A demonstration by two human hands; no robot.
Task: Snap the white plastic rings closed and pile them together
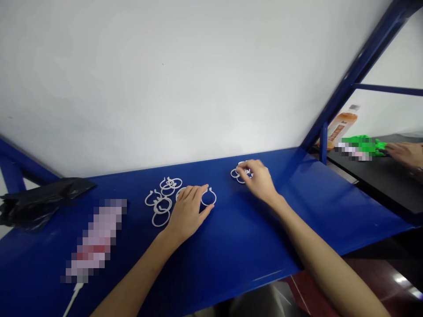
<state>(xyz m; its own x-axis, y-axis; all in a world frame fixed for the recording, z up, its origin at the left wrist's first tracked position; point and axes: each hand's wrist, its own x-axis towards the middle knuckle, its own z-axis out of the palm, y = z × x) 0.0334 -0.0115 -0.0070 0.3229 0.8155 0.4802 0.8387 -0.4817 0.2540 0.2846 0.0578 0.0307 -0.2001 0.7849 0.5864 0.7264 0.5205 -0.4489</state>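
Observation:
Several thin white plastic rings with small clasp ends, like shower curtain rings, lie in a loose cluster [161,218] on the blue table [228,246]. My left hand [187,213] rests at the right side of this cluster, its fingers stretched out and its thumb apart. One white ring [215,200] lies between that thumb and forefinger, close to both tips; the palm hides part of another ring. Farther right, my right hand [259,180] is closed, its fingertips pinched over a smaller group of white rings [234,173]. What sits between those fingertips is partly hidden.
At left lie a black plastic bag [49,198] and a blurred-out device [102,229] with a white cable [76,290]. A white wall stands behind. Past the blue frame [324,143] are a bottle [342,125], a green item [363,144] and another person's hand [408,154].

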